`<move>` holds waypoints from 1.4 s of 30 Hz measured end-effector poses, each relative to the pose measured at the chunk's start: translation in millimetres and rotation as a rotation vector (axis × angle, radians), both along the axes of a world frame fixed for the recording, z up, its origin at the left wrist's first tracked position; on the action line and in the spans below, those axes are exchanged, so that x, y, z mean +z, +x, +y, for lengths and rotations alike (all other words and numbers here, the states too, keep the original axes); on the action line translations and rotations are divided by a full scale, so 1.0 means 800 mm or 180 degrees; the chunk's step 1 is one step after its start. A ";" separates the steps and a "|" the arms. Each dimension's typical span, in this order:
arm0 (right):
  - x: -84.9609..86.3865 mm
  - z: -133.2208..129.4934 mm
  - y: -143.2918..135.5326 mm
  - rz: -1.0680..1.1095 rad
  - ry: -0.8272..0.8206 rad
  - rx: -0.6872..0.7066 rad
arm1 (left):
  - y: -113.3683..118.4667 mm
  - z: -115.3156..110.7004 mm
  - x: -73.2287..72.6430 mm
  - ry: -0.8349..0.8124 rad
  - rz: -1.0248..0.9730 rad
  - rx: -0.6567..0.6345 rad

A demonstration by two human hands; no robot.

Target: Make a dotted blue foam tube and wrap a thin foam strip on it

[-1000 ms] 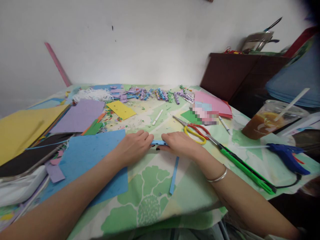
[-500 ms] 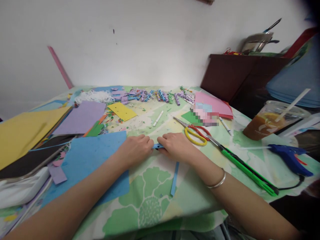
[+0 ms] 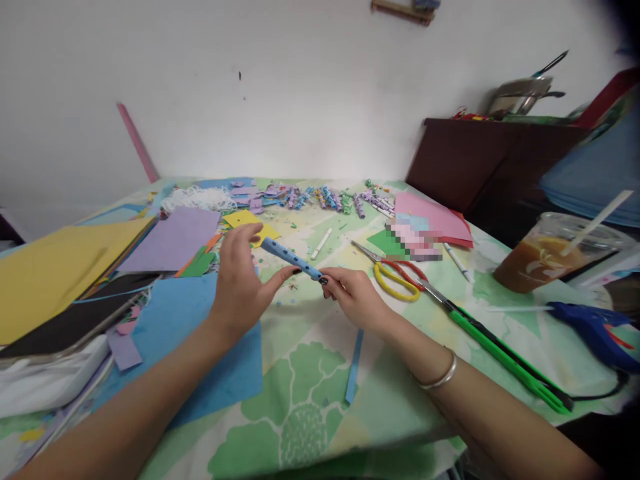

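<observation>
"One question first: what lies nearest?"

"A narrow flat strip of blue paper [image 3: 354,370], on the green-and-white floral tablecloth [image 3: 390,400]. Beyond it, the right hand [image 3: 350,293] pinches the near right end of a slim light-blue paper tube with dark dots [image 3: 293,258]."

"And the left hand [image 3: 237,277]?"

"Open, fingers spread left of the tube. Its thumb reaches the tube's near side; I can't tell whether they touch."

"How will the tube handle?"

"Very light, I'd judge, fairly stiff lengthwise but easily crushed, perhaps springy enough to unroll. Hold it gently near an end, without squeezing the middle."

"What differs from half a second ago?"

"Both hands were closed over it then, hiding most of it. Now the left has let go, and the tube shows nearly whole, slanting far left."

"Farther off?"

"Scissors with red and yellow handles [image 3: 397,280] to the right, then curled purple and blue paper coils [image 3: 327,197] at the far side."
</observation>
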State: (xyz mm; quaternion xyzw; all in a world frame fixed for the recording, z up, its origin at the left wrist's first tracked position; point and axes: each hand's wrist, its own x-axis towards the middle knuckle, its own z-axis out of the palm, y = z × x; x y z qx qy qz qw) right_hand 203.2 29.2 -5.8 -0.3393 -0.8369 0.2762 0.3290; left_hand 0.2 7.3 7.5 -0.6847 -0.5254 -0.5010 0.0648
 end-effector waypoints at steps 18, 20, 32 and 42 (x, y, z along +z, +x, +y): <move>0.009 -0.020 -0.014 0.0318 0.0032 0.0146 | 0.036 -0.024 0.014 -0.1735 -0.2151 -0.1868; 0.018 -0.016 -0.006 0.0521 0.0104 -0.0011 | 0.033 -0.025 0.018 -0.1771 -0.1837 -0.2006; 0.049 -0.041 0.004 0.2378 -0.1091 0.0565 | 0.059 -0.051 0.035 -0.1803 -0.0322 -0.2298; 0.044 -0.032 0.007 0.2806 -0.1510 0.0773 | 0.061 -0.046 0.041 -0.1764 -0.0080 -0.2291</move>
